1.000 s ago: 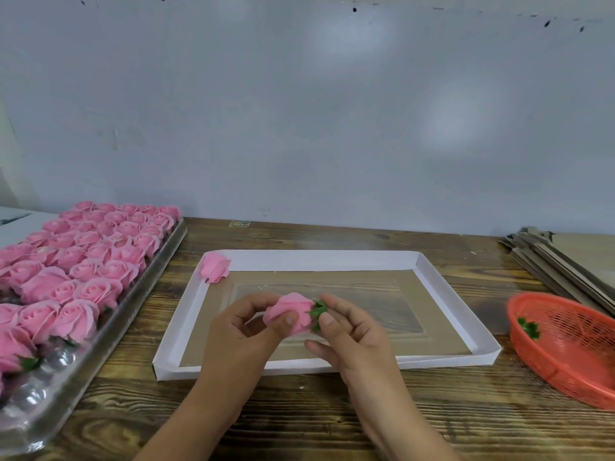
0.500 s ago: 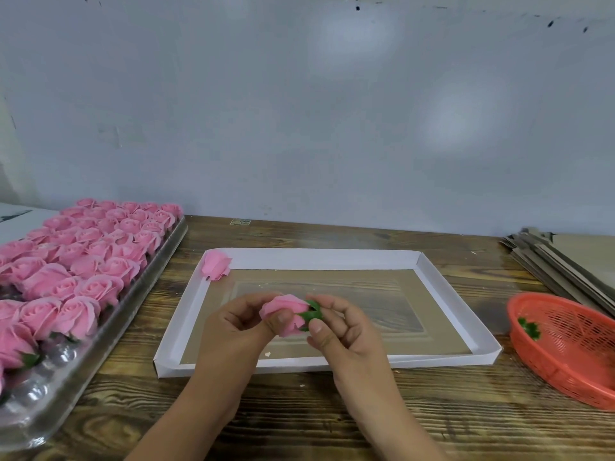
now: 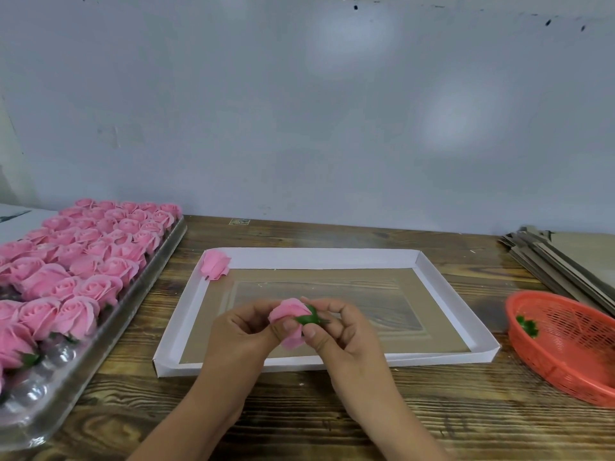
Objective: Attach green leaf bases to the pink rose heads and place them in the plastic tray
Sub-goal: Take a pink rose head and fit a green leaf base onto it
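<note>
Pink rose head (image 3: 289,319) sits between both hands, held above the near middle of the white cardboard tray (image 3: 422,261) that lies flat on the wooden table (image 3: 432,410). The left hand (image 3: 238,334) has its fingers curled around the petals, thumb across the bloom. The right hand (image 3: 342,334) pinches the green leaf base (image 3: 309,317) between thumb and fingertips and presses it against the underside of the rose, which is turned to the right. Whether the base is fully seated cannot be told; the joint is hidden by the fingers.

One finished rose (image 3: 215,265) lies on its side in the far left corner of the cardboard tray. At the left, the clear plastic tray (image 3: 50,410) holds many rows of pink roses (image 3: 83,261), with a few open cups at its near end. A red plastic basket (image 3: 565,347) stands at the right, and a single green leaf base (image 3: 527,325) is visible inside it. A stack of flat cardboard sheets (image 3: 559,257) lies at the far right.

The risks look to be mostly about pressure and alignment. Too firm a squeeze from the left hand would likely crush or crease the soft petals. If the leaf base goes on crooked or only partway, it may drop off when the rose is carried over to the plastic tray.
</note>
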`<state>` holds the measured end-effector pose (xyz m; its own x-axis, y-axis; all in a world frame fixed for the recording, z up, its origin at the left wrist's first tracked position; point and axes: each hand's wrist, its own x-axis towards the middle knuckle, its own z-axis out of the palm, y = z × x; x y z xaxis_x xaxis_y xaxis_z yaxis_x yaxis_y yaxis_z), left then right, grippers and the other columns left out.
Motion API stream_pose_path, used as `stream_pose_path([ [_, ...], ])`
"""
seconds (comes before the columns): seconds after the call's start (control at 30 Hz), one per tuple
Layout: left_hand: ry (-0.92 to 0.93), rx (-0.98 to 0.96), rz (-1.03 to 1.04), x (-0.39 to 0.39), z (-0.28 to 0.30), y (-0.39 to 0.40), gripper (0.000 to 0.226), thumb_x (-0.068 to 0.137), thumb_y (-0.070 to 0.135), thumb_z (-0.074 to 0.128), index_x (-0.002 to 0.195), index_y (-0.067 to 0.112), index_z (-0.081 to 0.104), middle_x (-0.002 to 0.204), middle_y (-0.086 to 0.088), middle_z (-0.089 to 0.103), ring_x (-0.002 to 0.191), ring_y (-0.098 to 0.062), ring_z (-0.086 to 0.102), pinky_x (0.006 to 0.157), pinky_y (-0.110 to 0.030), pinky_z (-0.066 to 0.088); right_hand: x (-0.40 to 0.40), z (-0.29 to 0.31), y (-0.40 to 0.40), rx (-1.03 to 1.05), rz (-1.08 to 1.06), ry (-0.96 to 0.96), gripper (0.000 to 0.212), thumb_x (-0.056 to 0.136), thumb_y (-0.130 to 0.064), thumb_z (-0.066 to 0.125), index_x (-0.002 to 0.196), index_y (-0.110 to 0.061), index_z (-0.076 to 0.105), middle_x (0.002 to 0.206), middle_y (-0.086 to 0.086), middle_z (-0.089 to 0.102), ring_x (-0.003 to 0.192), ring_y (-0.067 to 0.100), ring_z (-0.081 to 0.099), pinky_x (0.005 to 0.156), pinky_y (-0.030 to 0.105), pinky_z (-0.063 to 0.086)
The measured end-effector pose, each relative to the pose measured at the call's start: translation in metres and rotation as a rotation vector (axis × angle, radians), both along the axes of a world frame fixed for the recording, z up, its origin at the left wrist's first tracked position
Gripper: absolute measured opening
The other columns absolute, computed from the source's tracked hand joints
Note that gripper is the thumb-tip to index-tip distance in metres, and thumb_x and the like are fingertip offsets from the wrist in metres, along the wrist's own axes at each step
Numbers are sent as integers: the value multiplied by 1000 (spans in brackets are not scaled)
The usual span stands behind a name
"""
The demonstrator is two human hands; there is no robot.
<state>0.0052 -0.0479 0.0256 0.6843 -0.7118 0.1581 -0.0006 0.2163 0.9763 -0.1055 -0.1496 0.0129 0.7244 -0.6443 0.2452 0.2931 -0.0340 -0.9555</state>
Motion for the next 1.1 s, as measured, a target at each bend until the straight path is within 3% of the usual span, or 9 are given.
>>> stream_pose_path([
  [0.2,-101,9,-2,1,2,2,20,65,27,78,84,28,82,86,-5,78,84,-17,73,72,-16,56,-5,1,-3,-18,27,49,24,88,5,64,110,-4,59,103,7,77,100,22,72,92,31,56],
  [0.3,-168,54,5,2,3,3,21,65,26,78,84,33,81,88,-2,78,88,-17,73,72,-15,55,-9,6,-7,-86,39,193,26,85,-4,73,108,-12,64,96,4,77,92,16,73,85,27,56],
  [0.4,-140,6,5,1,4,3,30,68,35,84,96,38,77,102,2,77,99,-15,72,76,-16,56,-8,9,-7,-51,-32,177,23,84,-4,74,101,-15,65,87,15,75,73,16,65,69,27,54],
  [0.53,19,33,-85,-8,2,-3,100,40,67,93,130,44,55,122,19,68,114,-3,65,85,-18,56,-4,9,0,22,-117,43,23,82,-2,76,99,-10,62,81,10,75,76,20,69,76,35,57],
  [0.63,109,22,-106,-13,3,-11,122,23,66,96,134,38,51,115,11,72,109,-12,70,84,-25,59,0,5,11,-103,-174,72,26,79,-5,79,89,-22,63,87,-1,74,79,13,71,68,26,56],
  [0.73,91,-14,-104,-14,6,-12,109,31,58,98,129,37,56,114,5,75,107,-13,71,79,-28,60,3,2,22,-311,-166,214,26,81,-18,75,89,-39,62,97,-20,69,83,5,66,63,17,54],
  [0.8,54,-14,-85,-13,6,-9,80,42,48,95,117,39,67,108,1,77,102,-15,73,75,-27,60,4,2,26,-360,-144,266,31,82,-23,73,98,-46,60,97,-24,65,85,3,64,63,17,55],
  [0.97,42,7,0,-13,3,-8,18,74,42,84,87,31,76,96,-3,76,95,-21,73,83,-38,59,1,5,28,-229,-86,200,24,68,-26,77,85,-36,63,87,-9,68,66,10,65,63,23,54],
  [1.1,90,-21,-55,-16,7,-7,22,71,41,72,86,26,76,99,-5,77,93,-20,74,72,-34,60,2,4,25,-180,-62,137,31,76,-11,77,91,-36,68,85,-1,72,76,17,68,67,23,54],
])
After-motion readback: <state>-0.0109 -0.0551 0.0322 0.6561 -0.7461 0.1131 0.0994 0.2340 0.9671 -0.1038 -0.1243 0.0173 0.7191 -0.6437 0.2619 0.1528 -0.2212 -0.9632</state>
